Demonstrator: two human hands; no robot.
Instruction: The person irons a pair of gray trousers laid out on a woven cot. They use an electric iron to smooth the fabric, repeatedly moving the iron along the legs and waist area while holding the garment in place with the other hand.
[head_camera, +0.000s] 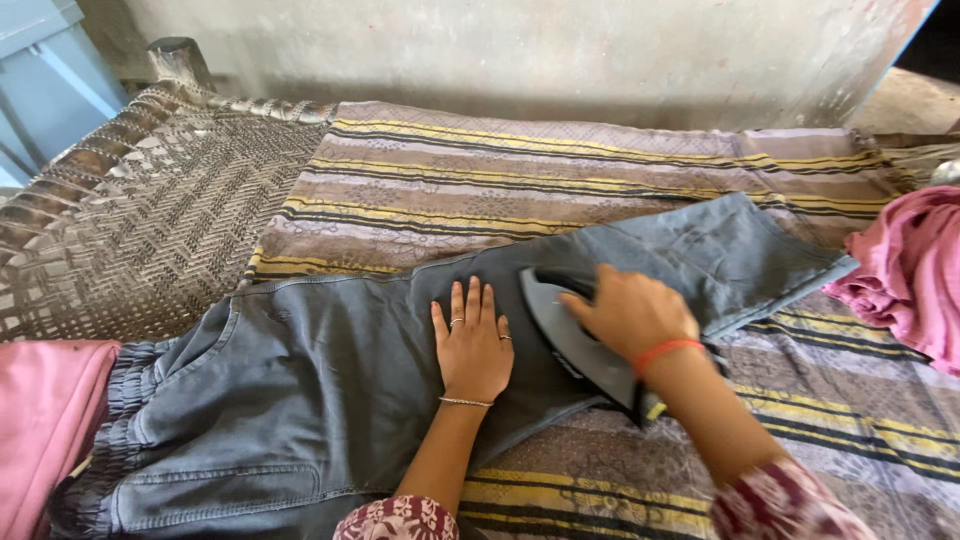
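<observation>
Left hand (472, 345) pressed flat, fingers spread and released, on grey-blue cotton trousers (300, 400), right hand (630, 312) fingers grasping dark grey clothes iron (572, 335), striped woven bedcover (480, 180) beneath

Woven cot (150, 210) under a striped bedcover (480, 180), rough grey wall (500, 50) behind, daylight from the right

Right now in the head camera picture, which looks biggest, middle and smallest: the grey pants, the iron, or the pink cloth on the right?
1. Grey pants, by far the biggest.
2. Pink cloth, though the picture's edge cuts it off.
3. Iron, smallest, partly hidden under the right hand.
</observation>
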